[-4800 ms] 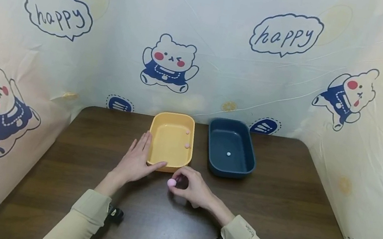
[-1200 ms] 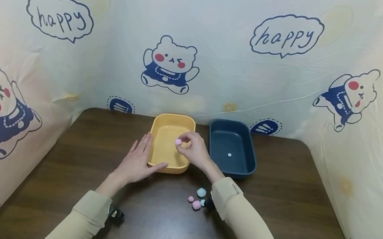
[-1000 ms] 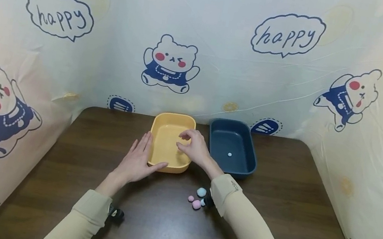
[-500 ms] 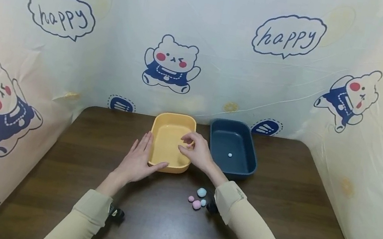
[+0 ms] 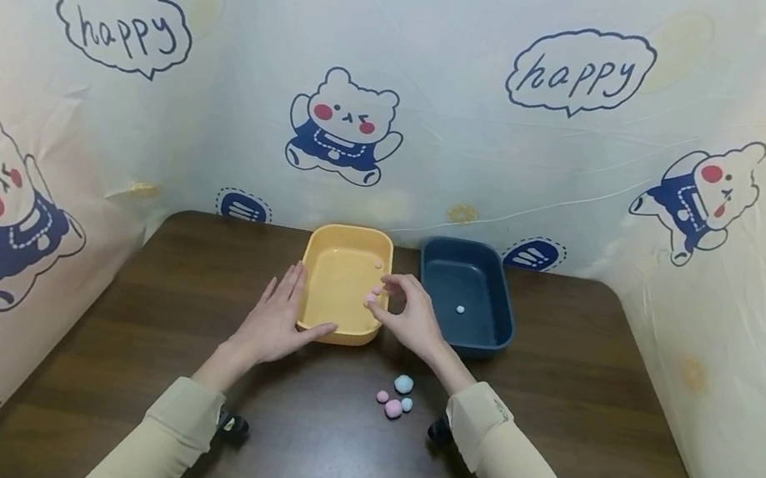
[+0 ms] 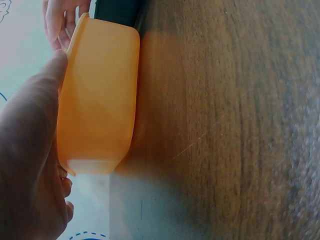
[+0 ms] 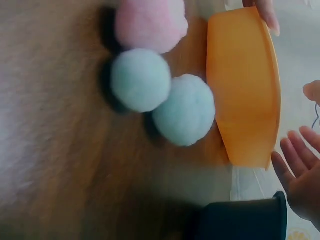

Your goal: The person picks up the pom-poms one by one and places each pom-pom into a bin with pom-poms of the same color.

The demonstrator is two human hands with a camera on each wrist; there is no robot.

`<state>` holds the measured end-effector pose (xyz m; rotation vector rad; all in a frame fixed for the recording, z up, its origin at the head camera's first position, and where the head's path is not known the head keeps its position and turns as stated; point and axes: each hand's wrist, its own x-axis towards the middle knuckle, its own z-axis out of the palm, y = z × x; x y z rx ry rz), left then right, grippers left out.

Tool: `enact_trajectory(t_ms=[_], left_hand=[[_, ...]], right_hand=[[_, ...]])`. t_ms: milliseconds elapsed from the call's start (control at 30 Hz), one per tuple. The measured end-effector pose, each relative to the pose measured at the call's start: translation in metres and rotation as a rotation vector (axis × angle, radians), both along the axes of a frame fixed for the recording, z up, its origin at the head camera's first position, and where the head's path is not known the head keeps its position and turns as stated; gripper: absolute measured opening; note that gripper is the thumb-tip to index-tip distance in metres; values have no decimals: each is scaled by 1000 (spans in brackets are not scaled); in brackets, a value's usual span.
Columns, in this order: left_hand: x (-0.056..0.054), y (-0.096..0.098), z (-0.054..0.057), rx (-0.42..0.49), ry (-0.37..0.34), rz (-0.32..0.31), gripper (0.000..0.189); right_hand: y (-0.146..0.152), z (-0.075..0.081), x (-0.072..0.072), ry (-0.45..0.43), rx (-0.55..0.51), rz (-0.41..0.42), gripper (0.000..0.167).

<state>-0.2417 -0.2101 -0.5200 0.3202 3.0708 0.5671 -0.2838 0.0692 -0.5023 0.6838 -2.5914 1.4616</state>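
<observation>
My left hand point(image 5: 272, 324) rests against the left side and near corner of the yellow tray point(image 5: 338, 291), its fingers straight. Over that tray's right rim hovers my right hand point(image 5: 417, 323), thumb and forefinger apart with nothing pinched between them. Close to its fingertips, inside the tray, lie small pink pompoms point(image 5: 377, 290), and another sits farther back. On the table in front, two pink pompoms point(image 5: 393, 409) and two light blue pompoms point(image 5: 403, 384) form a loose cluster. The right wrist view shows the light blue pompoms point(image 7: 184, 111) large, beside a pink one point(image 7: 150, 24).
Right of the yellow tray stands a dark blue tray point(image 5: 469, 287) with one small white pompom point(image 5: 460, 309) in it. Both trays are near the back edge of the dark wooden table point(image 5: 196, 267). A printed cloth point(image 5: 442, 156) hangs behind and along the sides.
The right hand carried a pink pompom from the table into the yellow tray and let it go. It has since drawn back to the right. The left hand has stayed in place.
</observation>
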Motion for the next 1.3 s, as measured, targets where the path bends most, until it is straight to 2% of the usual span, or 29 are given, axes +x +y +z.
enact_trajectory(t_ms=[133,600,967,1300], left_hand=[[0,0,0,4,3,1,130],[0,0,1,16,-1,6,130],[0,1,-1,17,-6,6,131],[0,0,-2,15,-5,4,131]], right_hand=[[9,-2,8,-19,-1,-6,53],[36,-1,45,-32,-25,109,50],[45,-2,61,-122,26,157,50],[50,-6,70,-92,77,205,50]])
